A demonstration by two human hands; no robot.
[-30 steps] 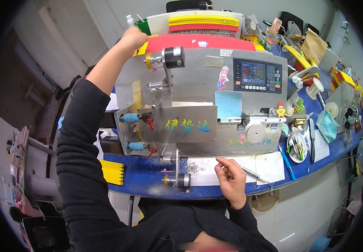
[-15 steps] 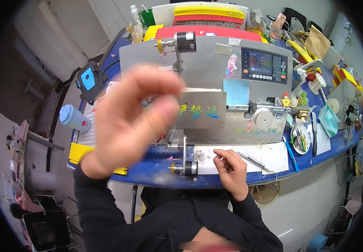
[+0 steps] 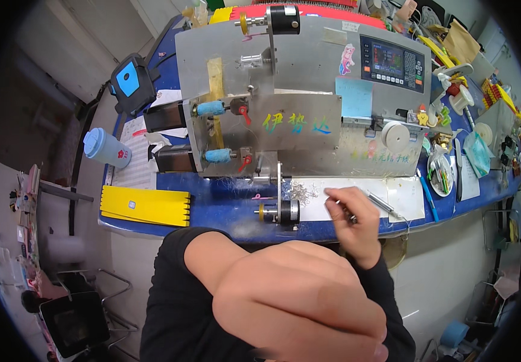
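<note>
Very large and close, my left hand (image 3: 303, 295) fills the lower middle with its back toward me. Its fingers lie side by side, stretched toward the lower right; thumb and palm are hidden. My right hand (image 3: 359, 226) is at the table's front edge, fingers curled round a small dark, shiny thing (image 3: 351, 218) whose kind I cannot make out. To its left, a loose heap of tiny, thin metal pieces (image 3: 303, 193) lies on white paper (image 3: 333, 186). Beside the heap stands a black cylindrical motor (image 3: 289, 212) on a metal bracket. A silver pen-like tool (image 3: 381, 202) lies right of that hand.
Behind the hands stands a grey metal machine (image 3: 309, 78) with a control screen (image 3: 389, 63), a white spool (image 3: 396, 137) and dark motors (image 3: 170, 117). Yellow notched boards (image 3: 145, 205) and a blue cup (image 3: 107, 148) sit left. A blue pen (image 3: 427, 196) and small dish (image 3: 438, 205) are right.
My left hand has dropped from in front of the machine to the lower middle, close up. The machine and table now sit higher in view. My right hand stays near the heap, fingers still curled.
</note>
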